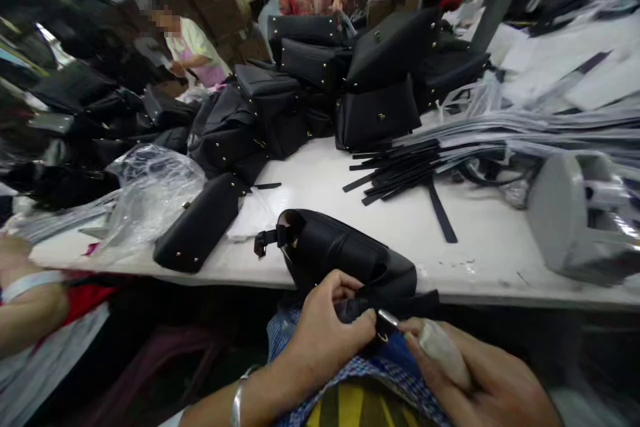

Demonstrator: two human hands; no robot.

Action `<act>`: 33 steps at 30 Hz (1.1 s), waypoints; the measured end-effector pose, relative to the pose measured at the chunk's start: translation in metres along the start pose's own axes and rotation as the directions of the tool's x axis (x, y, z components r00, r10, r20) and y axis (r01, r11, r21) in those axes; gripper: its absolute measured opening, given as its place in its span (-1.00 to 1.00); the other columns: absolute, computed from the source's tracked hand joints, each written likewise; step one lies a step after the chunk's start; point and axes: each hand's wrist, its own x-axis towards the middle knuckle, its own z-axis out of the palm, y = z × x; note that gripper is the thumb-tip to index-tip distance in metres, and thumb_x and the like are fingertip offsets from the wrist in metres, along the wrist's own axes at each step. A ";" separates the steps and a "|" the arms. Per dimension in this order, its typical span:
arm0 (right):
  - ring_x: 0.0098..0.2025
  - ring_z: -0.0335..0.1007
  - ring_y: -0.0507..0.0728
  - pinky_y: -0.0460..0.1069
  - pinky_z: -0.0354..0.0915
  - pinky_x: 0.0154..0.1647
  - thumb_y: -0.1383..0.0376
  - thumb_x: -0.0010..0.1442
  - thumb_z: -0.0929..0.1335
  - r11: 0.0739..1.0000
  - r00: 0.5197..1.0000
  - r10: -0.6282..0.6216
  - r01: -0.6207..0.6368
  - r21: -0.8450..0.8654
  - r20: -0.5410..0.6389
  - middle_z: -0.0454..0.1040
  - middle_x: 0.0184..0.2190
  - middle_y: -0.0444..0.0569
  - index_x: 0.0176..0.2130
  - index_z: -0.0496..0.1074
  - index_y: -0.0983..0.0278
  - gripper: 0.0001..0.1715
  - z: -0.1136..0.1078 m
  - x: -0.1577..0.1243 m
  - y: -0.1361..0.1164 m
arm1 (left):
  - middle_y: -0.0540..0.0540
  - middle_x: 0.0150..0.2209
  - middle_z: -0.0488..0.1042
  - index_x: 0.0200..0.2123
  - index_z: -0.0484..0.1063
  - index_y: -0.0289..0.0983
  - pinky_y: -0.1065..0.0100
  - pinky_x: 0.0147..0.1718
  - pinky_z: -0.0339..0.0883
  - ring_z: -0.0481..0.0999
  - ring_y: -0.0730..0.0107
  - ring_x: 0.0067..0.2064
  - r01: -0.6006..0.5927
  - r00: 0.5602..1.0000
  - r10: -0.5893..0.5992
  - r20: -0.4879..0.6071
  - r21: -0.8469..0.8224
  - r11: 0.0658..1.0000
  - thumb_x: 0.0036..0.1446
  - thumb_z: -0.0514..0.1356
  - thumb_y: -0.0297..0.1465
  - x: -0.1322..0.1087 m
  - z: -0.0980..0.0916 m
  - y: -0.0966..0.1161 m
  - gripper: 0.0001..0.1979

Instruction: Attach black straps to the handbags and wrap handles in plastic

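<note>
While a black handbag is lying at the near edge of a white table, just beyond the person's knuckles, the left hand is gripping dark material at the bag's near side between thumb and bent fingers. The right hand, wearing a whitish finger cover, is pinching a small silver metal piece at its fingertips, the gap narrow, just beside the left thumb. A gold-coloured fitting is showing just below that piece. From the bag's left end, a short strap is sticking out. Farther back, black bags are sitting piled up; black strips are lying bundled to the right.
</note>
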 end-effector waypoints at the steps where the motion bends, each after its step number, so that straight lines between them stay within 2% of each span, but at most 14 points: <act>1: -0.29 0.65 0.01 -0.29 0.46 -0.18 0.26 0.29 0.36 1.000 1.000 -0.007 0.007 0.002 -0.002 0.68 -0.24 -0.20 -0.14 0.54 0.16 -0.84 0.000 -0.001 0.001 | -0.13 -0.26 0.50 -0.21 0.44 -0.31 0.24 -0.19 0.30 0.49 0.15 -0.16 0.002 1.000 -0.002 -0.006 -0.002 1.000 -0.06 0.28 -0.42 0.001 0.001 0.000 -0.72; 8: -0.31 0.66 0.09 -0.22 0.51 -0.27 0.25 0.32 0.33 0.999 1.000 -0.029 0.029 -0.045 -0.004 0.68 -0.23 -0.14 -0.06 0.49 0.18 -0.79 0.001 -0.005 -0.002 | -0.07 -0.35 0.53 -0.23 0.45 -0.30 0.31 -0.31 0.33 0.53 0.22 -0.28 -0.059 0.998 0.059 -0.007 -0.049 0.997 -0.07 0.28 -0.44 -0.002 0.002 0.000 -0.75; 11: -0.35 0.65 0.10 -0.22 0.50 -0.36 0.22 0.36 0.30 0.999 0.998 0.021 -0.019 -0.044 0.057 0.68 -0.28 -0.13 -0.08 0.47 0.18 -0.81 0.001 -0.003 -0.006 | -0.06 -0.32 0.57 -0.21 0.49 -0.28 0.31 -0.28 0.36 0.55 0.23 -0.27 -0.109 0.994 0.109 0.000 -0.038 0.993 -0.03 0.29 -0.44 -0.005 -0.001 -0.002 -0.75; 15: -0.41 0.65 0.09 -0.21 0.49 -0.41 0.16 0.39 0.28 0.998 0.997 0.035 -0.032 -0.046 0.067 0.67 -0.33 -0.14 -0.08 0.44 0.17 -0.79 0.003 -0.004 -0.005 | -0.03 -0.28 0.60 -0.17 0.53 -0.24 0.33 -0.24 0.38 0.56 0.27 -0.24 -0.186 0.982 0.186 0.010 -0.006 0.982 0.03 0.32 -0.41 -0.007 -0.005 -0.006 -0.76; 18: -0.39 0.65 0.13 -0.18 0.50 -0.42 0.12 0.40 0.27 0.993 0.997 0.026 -0.017 -0.119 0.074 0.68 -0.30 -0.09 -0.03 0.42 0.20 -0.72 0.007 -0.008 -0.001 | -0.03 -0.24 0.61 -0.15 0.54 -0.23 0.33 -0.19 0.39 0.57 0.27 -0.21 -0.212 0.977 0.212 0.022 0.004 0.977 0.05 0.32 -0.42 -0.007 -0.006 -0.008 -0.75; 22: -0.41 0.65 0.17 -0.15 0.50 -0.46 0.06 0.43 0.21 0.976 0.997 0.008 0.008 -0.218 0.071 0.68 -0.31 0.02 -0.06 0.44 0.24 -0.63 0.010 -0.010 -0.002 | -0.04 -0.21 0.62 -0.15 0.56 -0.23 0.29 -0.15 0.39 0.59 0.23 -0.17 -0.214 0.977 0.213 0.023 0.051 0.976 0.04 0.33 -0.44 -0.008 -0.006 -0.008 -0.75; 26: -0.39 0.66 0.16 -0.16 0.49 -0.48 0.09 0.43 0.22 0.989 0.994 0.058 -0.045 -0.140 0.097 0.68 -0.33 -0.02 -0.12 0.46 0.20 -0.67 0.012 -0.001 -0.009 | -0.04 -0.19 0.63 -0.14 0.56 -0.21 0.27 -0.12 0.39 0.59 0.21 -0.14 -0.212 0.977 0.211 0.024 0.085 0.974 0.05 0.33 -0.44 -0.009 -0.005 -0.010 -0.75; 30: -0.48 0.63 0.12 -0.18 0.47 -0.51 0.09 0.44 0.20 0.996 0.996 0.080 -0.079 -0.044 0.038 0.65 -0.43 -0.06 -0.22 0.48 0.20 -0.63 0.017 0.004 -0.010 | -0.04 -0.19 0.63 -0.15 0.56 -0.20 0.26 -0.12 0.39 0.59 0.20 -0.13 -0.238 0.971 0.238 0.013 0.114 0.965 0.05 0.34 -0.45 -0.009 -0.004 -0.014 -0.75; 33: -0.48 0.62 0.14 -0.17 0.44 -0.56 0.11 0.40 0.24 0.996 0.996 0.082 -0.081 -0.024 0.033 0.65 -0.42 -0.02 -0.20 0.49 0.23 -0.66 0.021 0.003 -0.009 | -0.04 -0.21 0.63 -0.17 0.56 -0.21 0.27 -0.12 0.39 0.59 0.21 -0.14 -0.271 0.963 0.269 0.027 0.124 0.955 0.05 0.33 -0.47 -0.007 -0.004 -0.014 -0.77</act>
